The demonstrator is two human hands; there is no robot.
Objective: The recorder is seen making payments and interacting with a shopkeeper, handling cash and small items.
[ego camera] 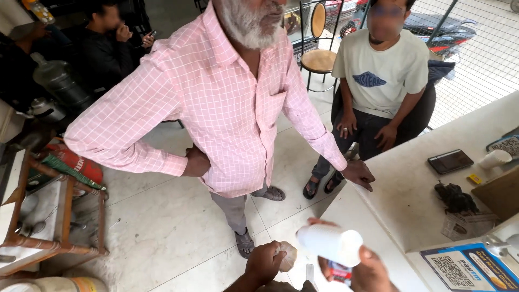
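white bottle [330, 244], shirt [221, 103] — pink-and-white check

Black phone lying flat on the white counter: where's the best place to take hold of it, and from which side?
Grip the black phone across its two long edges, coming from above. It lies flat on the white counter, so only the edges offer purchase, and the space around it looks open. The paper cup stands apart to its right.

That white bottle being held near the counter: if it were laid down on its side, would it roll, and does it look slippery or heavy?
The white bottle looks round and smooth, so on its side it would probably roll across the flat white counter. Its plain plastic-looking surface may be a bit slippery. The right hand holds it tilted from below with no visible strain, which suggests it is fairly light, though its contents are hidden.
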